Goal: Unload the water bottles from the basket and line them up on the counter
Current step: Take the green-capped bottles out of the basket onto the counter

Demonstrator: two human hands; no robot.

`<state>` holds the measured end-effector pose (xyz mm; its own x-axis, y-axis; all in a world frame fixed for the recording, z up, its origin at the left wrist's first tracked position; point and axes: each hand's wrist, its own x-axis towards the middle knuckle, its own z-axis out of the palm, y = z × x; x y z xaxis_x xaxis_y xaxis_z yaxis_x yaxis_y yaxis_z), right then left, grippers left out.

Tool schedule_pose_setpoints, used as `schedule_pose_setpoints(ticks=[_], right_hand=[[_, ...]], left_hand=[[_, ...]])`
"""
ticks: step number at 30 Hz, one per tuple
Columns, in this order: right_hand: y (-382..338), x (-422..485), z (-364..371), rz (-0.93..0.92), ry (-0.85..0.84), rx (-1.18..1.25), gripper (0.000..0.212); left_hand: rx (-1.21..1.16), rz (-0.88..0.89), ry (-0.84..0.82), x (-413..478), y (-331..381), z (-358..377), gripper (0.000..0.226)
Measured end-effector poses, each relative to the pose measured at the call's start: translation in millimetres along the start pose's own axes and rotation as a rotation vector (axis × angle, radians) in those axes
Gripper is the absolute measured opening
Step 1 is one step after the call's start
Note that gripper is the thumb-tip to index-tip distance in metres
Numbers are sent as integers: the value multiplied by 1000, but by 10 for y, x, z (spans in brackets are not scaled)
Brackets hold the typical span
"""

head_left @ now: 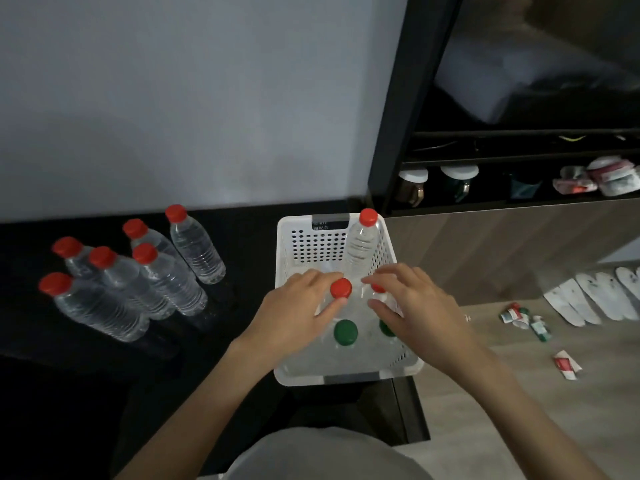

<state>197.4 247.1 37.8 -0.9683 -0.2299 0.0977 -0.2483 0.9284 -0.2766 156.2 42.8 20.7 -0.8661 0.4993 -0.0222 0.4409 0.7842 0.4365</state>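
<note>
A white perforated basket (349, 374) stands on the right end of the black counter (242, 244). Inside it are three red-capped water bottles and two with green caps (345, 332). One red-capped bottle (363, 242) stands free in the far right corner. My left hand (294, 317) pinches the neck of a red-capped bottle (341, 288) between thumb and fingers. My right hand (415, 306) grips another red-capped bottle (377, 288), mostly hidden by the fingers. Several red-capped bottles (152, 275) stand grouped on the counter to the left.
A grey wall rises behind the counter. To the right a dark shelf unit (519, 181) holds jars and packets. Small packets (566, 365) and white slippers (595, 299) lie on the wooden floor at the right.
</note>
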Motion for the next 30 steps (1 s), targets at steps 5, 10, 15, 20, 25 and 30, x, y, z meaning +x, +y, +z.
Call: schedule_pose_setpoints(ticks=[5, 10, 15, 20, 25, 30], right_hand=[[-78, -146, 235, -242, -109, 33, 33], [-119, -65, 414, -307, -173, -40, 35], [-96, 1, 482, -357, -167, -156, 31], [-128, 26, 519, -333, -86, -138, 27], [-161, 12, 487, -267, -85, -51, 24], [-226, 21, 336, -225, -89, 139, 20]], left_hand=[[-169, -89, -99, -240, -94, 154, 56], [-56, -136, 4, -540, -230, 271, 56], [35, -166, 83, -593, -221, 316, 39], [17, -250, 227, -564, -126, 367, 23], [-121, -311, 310, -604, -73, 418, 21], [-206, -260, 370, -583, -35, 285, 19]])
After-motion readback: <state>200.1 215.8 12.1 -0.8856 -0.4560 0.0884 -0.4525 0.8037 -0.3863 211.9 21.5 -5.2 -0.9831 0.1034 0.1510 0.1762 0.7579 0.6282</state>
